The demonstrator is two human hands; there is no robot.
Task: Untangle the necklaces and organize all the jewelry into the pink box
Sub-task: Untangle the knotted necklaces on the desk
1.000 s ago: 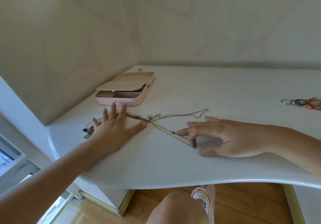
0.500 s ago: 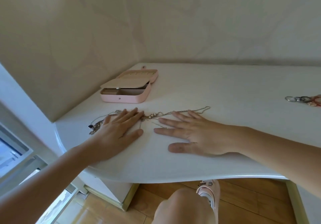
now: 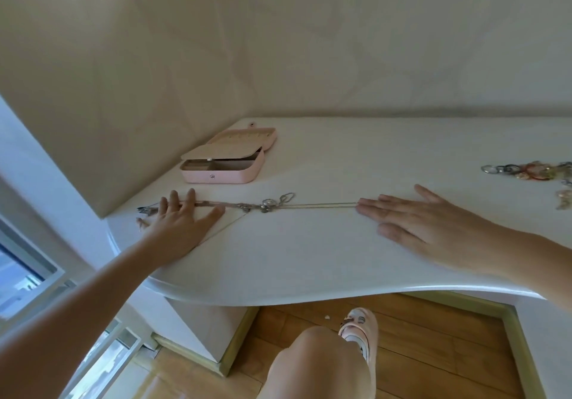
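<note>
Left hand (image 3: pixel 179 222): lay flat, fingers spread, pinning one end of the necklaces (image 3: pixel 263 206) to the bench (image 3: pixel 309 259).
Right hand (image 3: pixel 427 225): flat and open, fingertips pressing the far end of a thin chain.
Necklaces: stretched between the hands, knotted near the middle.
Pink box (image 3: pixel 226 163): open, behind the left hand.
Other jewelry (image 3: pixel 532 171): far right, well apart.
</note>
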